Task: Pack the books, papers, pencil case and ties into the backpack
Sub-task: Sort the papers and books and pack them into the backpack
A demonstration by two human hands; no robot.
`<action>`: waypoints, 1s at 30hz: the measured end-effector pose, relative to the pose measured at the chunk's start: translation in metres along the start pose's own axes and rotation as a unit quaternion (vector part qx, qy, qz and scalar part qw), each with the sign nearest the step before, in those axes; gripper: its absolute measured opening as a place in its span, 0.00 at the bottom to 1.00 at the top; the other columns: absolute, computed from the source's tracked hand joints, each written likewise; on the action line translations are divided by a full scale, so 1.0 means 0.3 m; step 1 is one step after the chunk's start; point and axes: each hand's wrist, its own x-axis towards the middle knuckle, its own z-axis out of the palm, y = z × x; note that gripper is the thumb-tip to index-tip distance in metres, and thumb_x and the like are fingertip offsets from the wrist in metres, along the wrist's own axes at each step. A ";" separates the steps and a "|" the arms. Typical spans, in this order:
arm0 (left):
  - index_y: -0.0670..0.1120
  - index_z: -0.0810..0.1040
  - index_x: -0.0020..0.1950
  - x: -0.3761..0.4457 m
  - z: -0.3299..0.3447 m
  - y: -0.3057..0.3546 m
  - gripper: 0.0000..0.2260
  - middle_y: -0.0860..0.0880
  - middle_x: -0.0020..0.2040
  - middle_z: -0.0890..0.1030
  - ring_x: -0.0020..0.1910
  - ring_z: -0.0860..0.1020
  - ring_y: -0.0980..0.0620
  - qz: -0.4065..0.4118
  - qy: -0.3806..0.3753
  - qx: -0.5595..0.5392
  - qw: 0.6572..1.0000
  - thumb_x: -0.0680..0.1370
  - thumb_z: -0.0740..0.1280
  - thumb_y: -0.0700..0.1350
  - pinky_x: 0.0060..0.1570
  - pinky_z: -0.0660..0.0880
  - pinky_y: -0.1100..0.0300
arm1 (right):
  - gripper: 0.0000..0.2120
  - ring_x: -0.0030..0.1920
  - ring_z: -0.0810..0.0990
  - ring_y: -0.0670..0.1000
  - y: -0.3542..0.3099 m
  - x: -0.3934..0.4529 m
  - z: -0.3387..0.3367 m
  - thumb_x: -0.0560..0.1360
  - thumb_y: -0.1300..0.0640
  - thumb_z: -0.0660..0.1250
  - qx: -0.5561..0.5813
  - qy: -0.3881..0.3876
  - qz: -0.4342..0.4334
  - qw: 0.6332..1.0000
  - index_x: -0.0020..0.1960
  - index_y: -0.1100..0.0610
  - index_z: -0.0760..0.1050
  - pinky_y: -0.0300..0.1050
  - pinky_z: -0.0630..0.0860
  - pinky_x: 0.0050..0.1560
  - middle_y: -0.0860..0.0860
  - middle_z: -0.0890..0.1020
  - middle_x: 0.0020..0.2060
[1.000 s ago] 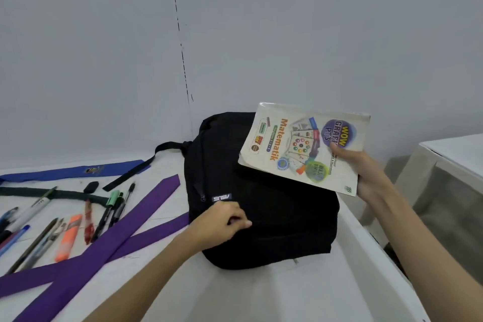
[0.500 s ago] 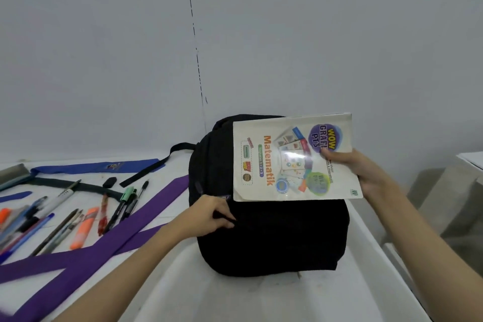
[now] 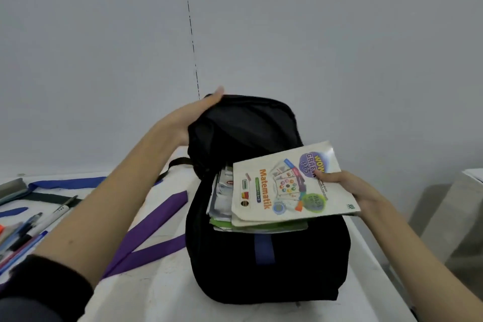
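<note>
A black backpack (image 3: 269, 266) lies on the white table with its main compartment open. My left hand (image 3: 193, 115) grips the lifted front flap at its far left edge and holds it up. My right hand (image 3: 347, 191) grips a white "Matematik" workbook (image 3: 285, 185) by its right edge, half inside the opening. Under the workbook lie other books and papers (image 3: 222, 201) inside the bag. Purple ties (image 3: 156, 219) cross the table on the left, and a blue tie (image 3: 65, 183) lies further back.
Several pens and markers (image 3: 28, 227) lie loose at the left edge, with a dark green strap (image 3: 49, 197) behind them. The table's right edge (image 3: 379, 256) runs close beside the backpack. A second white table (image 3: 473, 175) stands at the far right.
My left hand has moved from the zipper up to the flap and lifted it open. The workbook has come down from above the bag into the opening.
</note>
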 end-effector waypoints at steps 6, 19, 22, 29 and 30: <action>0.41 0.76 0.50 0.036 0.120 0.159 0.09 0.46 0.46 0.80 0.45 0.79 0.49 0.159 0.112 0.144 0.970 0.76 0.69 0.46 0.44 0.77 0.59 | 0.06 0.31 0.84 0.57 -0.013 0.025 0.132 0.76 0.62 0.63 0.132 0.112 -0.048 0.984 0.51 0.63 0.76 0.49 0.79 0.24 0.60 0.84 0.36; 0.41 0.80 0.49 0.093 0.137 0.193 0.10 0.44 0.48 0.83 0.48 0.82 0.47 0.176 0.105 -0.005 0.979 0.76 0.69 0.47 0.51 0.79 0.56 | 0.19 0.41 0.84 0.59 0.047 0.299 0.415 0.73 0.59 0.70 0.106 0.137 -0.047 0.984 0.61 0.63 0.71 0.50 0.82 0.40 0.62 0.83 0.46; 0.40 0.79 0.51 0.086 0.133 0.200 0.12 0.43 0.49 0.83 0.48 0.82 0.47 0.191 0.103 0.025 0.976 0.76 0.69 0.49 0.50 0.80 0.56 | 0.16 0.27 0.81 0.51 0.022 0.270 0.426 0.74 0.47 0.69 -0.015 0.030 0.041 0.999 0.49 0.59 0.71 0.40 0.79 0.29 0.57 0.83 0.32; 0.38 0.79 0.56 0.098 0.115 0.186 0.17 0.43 0.52 0.83 0.50 0.82 0.47 0.199 0.087 0.056 0.974 0.75 0.69 0.50 0.53 0.79 0.54 | 0.21 0.18 0.70 0.47 0.075 0.211 0.361 0.79 0.48 0.60 0.000 -0.019 0.078 0.997 0.34 0.61 0.76 0.34 0.65 0.20 0.54 0.78 0.23; 0.38 0.79 0.56 0.098 0.112 0.184 0.17 0.43 0.52 0.83 0.50 0.82 0.47 0.201 0.086 0.058 0.974 0.75 0.69 0.50 0.53 0.79 0.54 | 0.19 0.18 0.70 0.47 0.072 0.195 0.357 0.79 0.51 0.62 -0.030 0.007 0.015 0.999 0.34 0.61 0.75 0.34 0.65 0.20 0.53 0.77 0.22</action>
